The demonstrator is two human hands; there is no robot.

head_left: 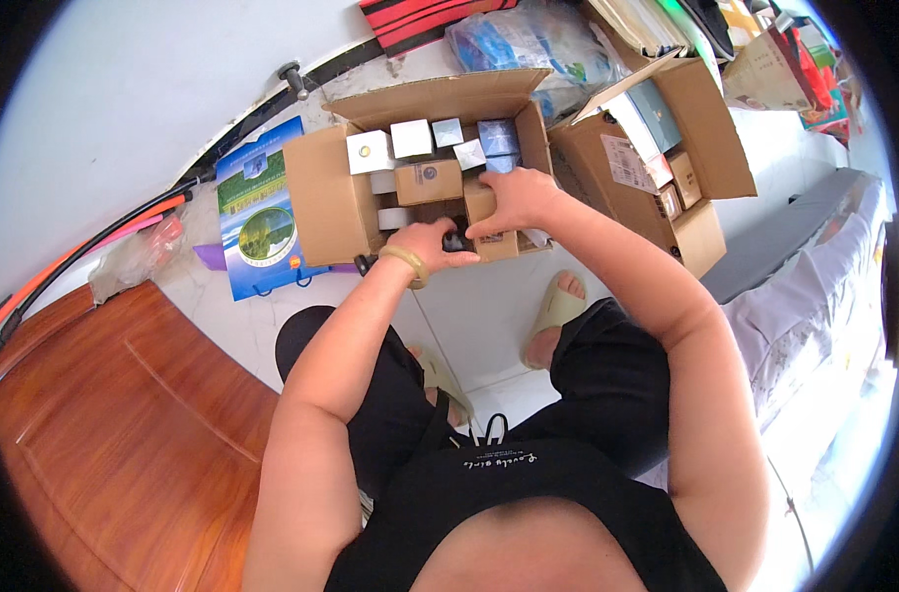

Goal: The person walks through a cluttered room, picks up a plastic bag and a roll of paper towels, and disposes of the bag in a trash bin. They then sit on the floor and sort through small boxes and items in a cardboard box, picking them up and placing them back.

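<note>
In front of me an open cardboard carton (323,197) holds several small boxes. My left hand (425,247), with a pale bangle on its wrist, reaches in at the near side. Its fingers curl against a small dark, rounded object (456,240), whose kind I cannot make out. Thumb and fingers of my right hand (522,200) are closed on a small brown box (479,203) at the carton's right. Between the hands and the far wall stand another brown box (428,184), white boxes (411,139) and a blue box (497,136). A white roll-shaped thing (394,218) lies by the left hand.
A second open carton (617,163) with boxes stands at the right. Left of mine lies a blue and green paper bag (262,212). A brown wooden panel (124,434) fills the lower left. Plastic bags (528,44) lie behind, and a grey padded surface (795,237) is at the right.
</note>
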